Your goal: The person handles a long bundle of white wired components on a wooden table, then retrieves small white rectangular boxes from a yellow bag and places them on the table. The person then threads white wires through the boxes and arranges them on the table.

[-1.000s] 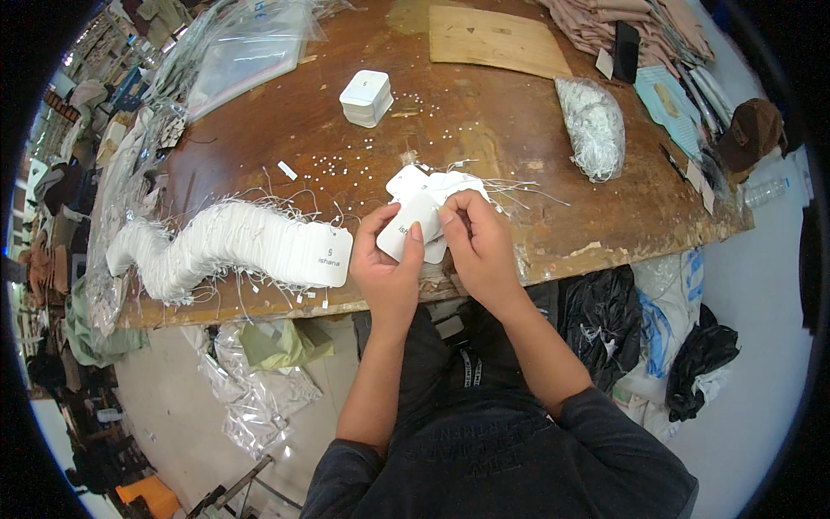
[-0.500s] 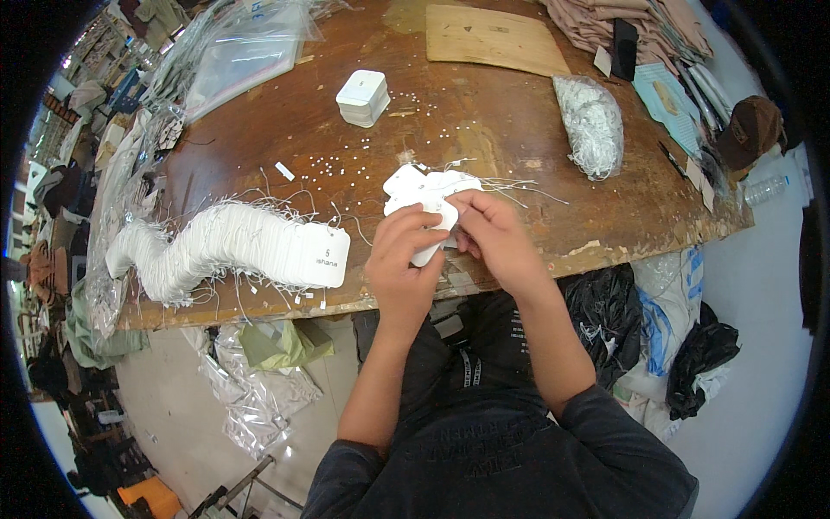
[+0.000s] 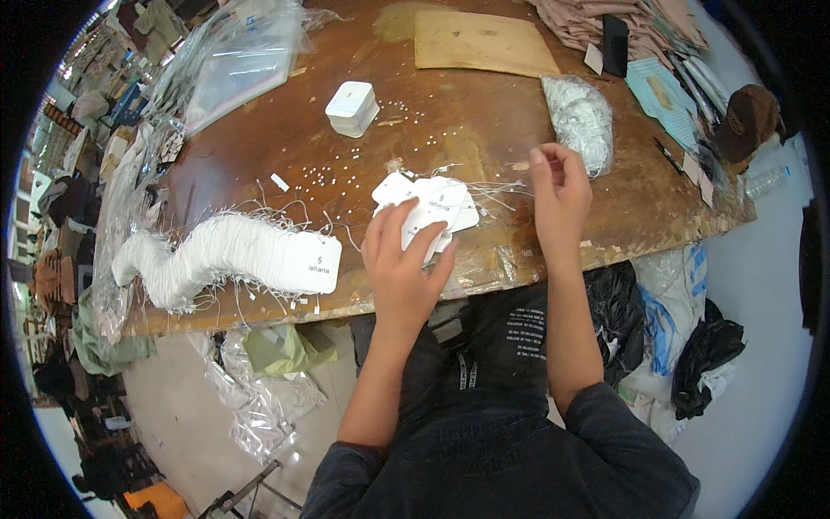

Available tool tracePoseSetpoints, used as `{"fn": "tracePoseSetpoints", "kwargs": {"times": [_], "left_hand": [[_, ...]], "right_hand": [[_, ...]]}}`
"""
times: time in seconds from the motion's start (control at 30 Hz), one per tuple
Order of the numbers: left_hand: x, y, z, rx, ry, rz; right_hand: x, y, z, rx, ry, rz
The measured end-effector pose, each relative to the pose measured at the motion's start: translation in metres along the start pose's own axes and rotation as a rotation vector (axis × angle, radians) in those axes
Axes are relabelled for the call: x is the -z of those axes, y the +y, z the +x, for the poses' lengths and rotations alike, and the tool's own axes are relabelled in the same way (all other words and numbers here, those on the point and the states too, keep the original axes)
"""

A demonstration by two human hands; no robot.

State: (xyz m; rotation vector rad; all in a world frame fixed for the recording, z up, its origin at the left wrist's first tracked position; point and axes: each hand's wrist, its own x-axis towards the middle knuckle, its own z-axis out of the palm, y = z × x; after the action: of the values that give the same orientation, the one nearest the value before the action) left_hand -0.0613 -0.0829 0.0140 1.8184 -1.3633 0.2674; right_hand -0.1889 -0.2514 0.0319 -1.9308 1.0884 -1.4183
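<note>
My left hand (image 3: pixel 402 268) rests on a loose pile of white hang tags (image 3: pixel 441 197), its fingers spread over them and pressed down lightly. Thin white strings (image 3: pixel 501 188) trail from the pile to the right. Away from the tags, my right hand (image 3: pixel 564 195) is raised beside a clear bag of white strings (image 3: pixel 577 121). Its fingers are curled toward the thumb; anything pinched there is too small to make out. On the left lies a long fanned row of strung white tags (image 3: pixel 229 255). Farther back stands a neat block of white tags (image 3: pixel 352 109).
Small white bits (image 3: pixel 333 169) are scattered over the wooden table (image 3: pixel 467 104). A brown board (image 3: pixel 484 43) lies at the back, clear plastic sleeves (image 3: pixel 242 73) at the back left. Folded pinkish cloth (image 3: pixel 640 26), a pen (image 3: pixel 668 156) and a brown cap (image 3: pixel 745 121) are on the right.
My right hand has left the tags and moved right and up. The left hand has gone from gripping a tag to lying spread on the pile.
</note>
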Motion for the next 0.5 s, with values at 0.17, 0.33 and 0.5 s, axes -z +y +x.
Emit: {"fn": "tracePoseSetpoints", "kwargs": {"times": [0.17, 0.33, 0.5], "left_hand": [[-0.007, 0.009, 0.007, -0.002, -0.353, 0.271], [-0.036, -0.005, 0.029, -0.006, -0.447, 0.324], [-0.077, -0.02, 0.073, -0.017, -0.44, 0.301]], "right_hand": [[0.009, 0.011, -0.016, 0.063, -0.089, -0.113], [0.009, 0.015, -0.016, 0.185, -0.102, -0.1], [0.008, 0.015, -0.013, 0.218, -0.137, -0.091]]}}
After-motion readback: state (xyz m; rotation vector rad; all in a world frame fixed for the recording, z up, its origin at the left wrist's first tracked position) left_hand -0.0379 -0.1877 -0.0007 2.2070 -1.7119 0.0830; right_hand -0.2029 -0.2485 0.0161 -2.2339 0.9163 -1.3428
